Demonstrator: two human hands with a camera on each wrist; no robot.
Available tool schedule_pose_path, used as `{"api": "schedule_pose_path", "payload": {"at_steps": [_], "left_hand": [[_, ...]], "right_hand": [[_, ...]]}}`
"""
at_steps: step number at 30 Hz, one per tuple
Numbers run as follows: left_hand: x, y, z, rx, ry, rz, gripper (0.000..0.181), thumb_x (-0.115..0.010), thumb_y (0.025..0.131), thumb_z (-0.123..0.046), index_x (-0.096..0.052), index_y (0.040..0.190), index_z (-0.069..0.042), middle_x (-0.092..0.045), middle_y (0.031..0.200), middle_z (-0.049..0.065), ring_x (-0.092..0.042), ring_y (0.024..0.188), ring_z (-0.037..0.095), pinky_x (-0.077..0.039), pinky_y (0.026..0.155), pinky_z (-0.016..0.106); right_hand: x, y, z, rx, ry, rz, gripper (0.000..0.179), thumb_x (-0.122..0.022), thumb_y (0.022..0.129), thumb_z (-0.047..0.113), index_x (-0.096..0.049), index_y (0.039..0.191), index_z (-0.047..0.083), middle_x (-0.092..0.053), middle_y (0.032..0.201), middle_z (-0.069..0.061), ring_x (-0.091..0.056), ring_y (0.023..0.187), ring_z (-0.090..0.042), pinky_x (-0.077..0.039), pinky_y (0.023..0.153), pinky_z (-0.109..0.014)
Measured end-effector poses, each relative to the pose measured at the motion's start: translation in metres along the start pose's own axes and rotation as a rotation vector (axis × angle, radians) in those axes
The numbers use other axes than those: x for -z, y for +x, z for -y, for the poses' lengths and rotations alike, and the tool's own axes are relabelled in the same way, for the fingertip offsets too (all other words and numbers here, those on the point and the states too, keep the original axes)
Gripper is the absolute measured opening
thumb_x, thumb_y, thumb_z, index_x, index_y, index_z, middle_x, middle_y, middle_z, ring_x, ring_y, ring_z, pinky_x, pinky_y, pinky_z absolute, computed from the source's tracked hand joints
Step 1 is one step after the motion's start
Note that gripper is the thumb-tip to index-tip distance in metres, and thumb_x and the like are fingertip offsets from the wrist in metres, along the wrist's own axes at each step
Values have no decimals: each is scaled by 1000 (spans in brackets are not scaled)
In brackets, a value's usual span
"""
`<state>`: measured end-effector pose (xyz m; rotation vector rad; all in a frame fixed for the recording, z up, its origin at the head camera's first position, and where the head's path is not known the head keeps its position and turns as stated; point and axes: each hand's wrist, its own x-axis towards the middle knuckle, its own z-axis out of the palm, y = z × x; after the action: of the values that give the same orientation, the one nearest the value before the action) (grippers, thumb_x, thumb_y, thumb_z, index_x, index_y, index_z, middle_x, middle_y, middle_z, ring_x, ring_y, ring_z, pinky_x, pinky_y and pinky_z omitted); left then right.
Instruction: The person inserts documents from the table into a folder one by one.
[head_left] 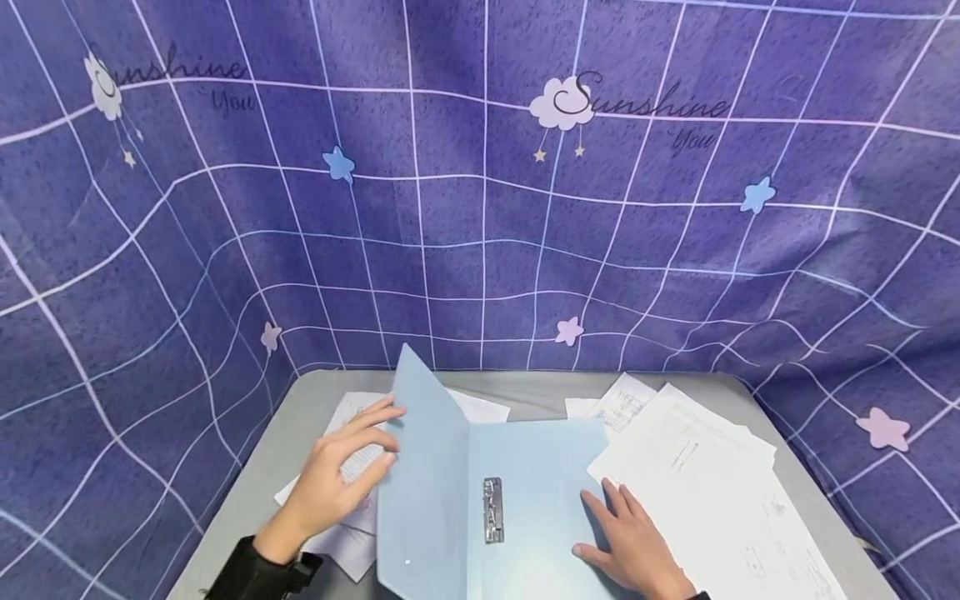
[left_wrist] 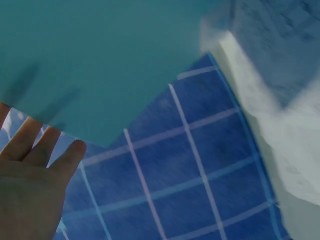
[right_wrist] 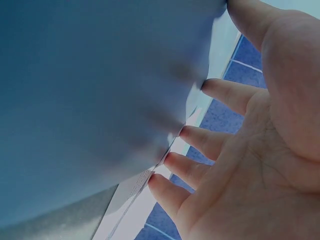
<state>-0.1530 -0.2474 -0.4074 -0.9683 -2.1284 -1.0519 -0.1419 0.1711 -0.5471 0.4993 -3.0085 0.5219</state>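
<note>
A light blue folder (head_left: 536,467) lies spread on the table, its left cover (head_left: 427,483) raised at a slant. On its right half, beside the fold, sits a metal clip (head_left: 492,510). My left hand (head_left: 341,471) touches the outer edge of the raised cover with extended, spread fingers. In the left wrist view, the cover (left_wrist: 100,65) hangs over those fingertips. My right hand (head_left: 630,537) rests with fingers spread at the folder's right edge. The right wrist view shows its fingers (right_wrist: 205,142) along the folder's edge, the blue sheet (right_wrist: 90,100) filling the left side.
Loose printed papers (head_left: 720,483) overlap on the right, close to my right hand. More papers (head_left: 352,546) lie left of and partly beneath the folder. A grey table (head_left: 540,392) carries everything, with a purple grid-patterned curtain (head_left: 480,208) behind and along the sides.
</note>
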Motion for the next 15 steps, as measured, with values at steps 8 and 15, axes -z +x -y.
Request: {"api": "schedule_pose_path", "payload": {"at_steps": [8,15], "left_hand": [[34,-39,29,201,51,50,25,-74,83,1,-71,97,-18,-63,129,12,-49,130,35,-29,111,22],[45,-68,54,347,145,122,15,-75,87,-10,-72,100,-18,-65,127,8,-51,129,32,-27,107,12]], "right_hand": [[-2,3,-2,-20,-5,8,79,-72,79,59,-54,140,12,-39,148,-27,-33,134,-53,-30,105,-63],[-2,5,-3,-21,-7,5,79,-73,79,57,-54,141,13,-38,149,-26,-32,135,-51,-31,104,-64]]}}
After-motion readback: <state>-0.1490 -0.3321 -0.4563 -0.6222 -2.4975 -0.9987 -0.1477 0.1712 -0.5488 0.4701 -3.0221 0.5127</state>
